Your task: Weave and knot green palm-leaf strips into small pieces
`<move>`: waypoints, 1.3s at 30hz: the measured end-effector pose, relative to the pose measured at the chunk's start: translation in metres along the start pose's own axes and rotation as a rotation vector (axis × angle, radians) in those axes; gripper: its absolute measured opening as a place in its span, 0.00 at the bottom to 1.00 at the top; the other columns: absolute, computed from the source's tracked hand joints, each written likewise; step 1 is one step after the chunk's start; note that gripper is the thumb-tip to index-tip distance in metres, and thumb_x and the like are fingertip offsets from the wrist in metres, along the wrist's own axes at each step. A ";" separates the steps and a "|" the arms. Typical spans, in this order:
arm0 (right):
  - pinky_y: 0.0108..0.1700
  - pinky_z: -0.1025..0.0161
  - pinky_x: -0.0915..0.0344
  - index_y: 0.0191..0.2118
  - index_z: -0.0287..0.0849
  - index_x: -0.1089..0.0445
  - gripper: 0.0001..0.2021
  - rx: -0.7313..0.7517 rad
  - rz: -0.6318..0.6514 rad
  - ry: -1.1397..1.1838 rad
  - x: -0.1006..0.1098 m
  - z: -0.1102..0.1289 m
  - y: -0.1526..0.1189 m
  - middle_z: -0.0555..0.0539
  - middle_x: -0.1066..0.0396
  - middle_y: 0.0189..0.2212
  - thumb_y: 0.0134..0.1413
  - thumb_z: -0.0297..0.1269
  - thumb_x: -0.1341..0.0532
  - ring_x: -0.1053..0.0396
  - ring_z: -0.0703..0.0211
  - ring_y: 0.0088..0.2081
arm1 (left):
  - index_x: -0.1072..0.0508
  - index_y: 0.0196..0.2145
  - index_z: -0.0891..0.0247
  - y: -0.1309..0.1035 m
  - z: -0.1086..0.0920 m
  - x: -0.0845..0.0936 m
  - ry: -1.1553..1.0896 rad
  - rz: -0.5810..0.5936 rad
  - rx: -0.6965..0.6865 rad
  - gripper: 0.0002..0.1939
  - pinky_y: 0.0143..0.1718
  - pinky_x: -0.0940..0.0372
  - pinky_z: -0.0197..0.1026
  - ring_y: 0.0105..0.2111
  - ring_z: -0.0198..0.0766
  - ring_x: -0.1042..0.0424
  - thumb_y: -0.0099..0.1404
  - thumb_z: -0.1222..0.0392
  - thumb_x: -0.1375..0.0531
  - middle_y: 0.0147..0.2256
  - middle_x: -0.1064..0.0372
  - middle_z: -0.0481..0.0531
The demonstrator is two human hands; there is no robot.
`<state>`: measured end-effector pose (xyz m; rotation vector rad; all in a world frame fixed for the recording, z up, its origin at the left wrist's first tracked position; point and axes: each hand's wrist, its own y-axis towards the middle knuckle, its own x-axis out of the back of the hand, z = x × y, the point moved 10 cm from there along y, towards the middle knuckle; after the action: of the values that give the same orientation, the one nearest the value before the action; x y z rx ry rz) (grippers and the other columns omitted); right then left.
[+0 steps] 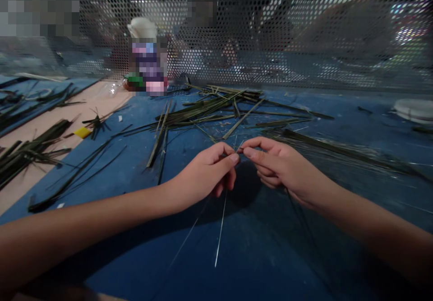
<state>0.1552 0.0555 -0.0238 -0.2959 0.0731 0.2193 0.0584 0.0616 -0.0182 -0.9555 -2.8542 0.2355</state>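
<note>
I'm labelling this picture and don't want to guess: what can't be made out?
Head view: the bright thin strand's upper stretch, hidden by the left hand.
Head view: whether the right hand holds it too; too small and blurred.
Head view: the white round thing's far side, cut off by the right edge.

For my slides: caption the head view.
Left hand pinches a strand, right hand close beside, dark strips strewn across the blue table.

1 yellow piece and 1 round white object lie before a perforated panel.
</note>
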 end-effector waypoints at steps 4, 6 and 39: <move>0.15 0.72 0.63 0.41 0.44 0.32 0.07 -0.016 0.029 0.047 -0.001 -0.002 0.000 0.63 0.56 0.12 0.57 0.39 0.39 0.63 0.74 0.14 | 0.40 0.33 0.62 -0.001 0.000 0.001 0.002 0.005 0.012 0.10 0.13 0.47 0.25 0.13 0.24 0.42 0.69 0.53 0.49 0.19 0.36 0.41; 0.15 0.72 0.63 0.41 0.44 0.32 0.07 -0.035 0.038 0.085 -0.002 -0.004 0.000 0.63 0.56 0.11 0.57 0.38 0.39 0.63 0.74 0.13 | 0.40 0.34 0.62 -0.001 0.000 0.000 -0.001 0.010 0.014 0.10 0.14 0.47 0.25 0.13 0.24 0.41 0.69 0.53 0.49 0.19 0.35 0.41; 0.17 0.69 0.63 0.30 0.42 0.37 0.06 0.006 -0.023 0.069 0.020 0.015 0.002 0.59 0.51 0.15 0.56 0.36 0.41 0.58 0.73 0.14 | 0.43 0.34 0.60 0.005 -0.026 0.032 -0.112 -0.148 -0.117 0.07 0.12 0.53 0.27 0.12 0.23 0.51 0.67 0.59 0.45 0.17 0.47 0.37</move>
<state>0.1745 0.0656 -0.0124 -0.2978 0.1381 0.1857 0.0406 0.0879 0.0082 -0.7677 -3.0540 0.1114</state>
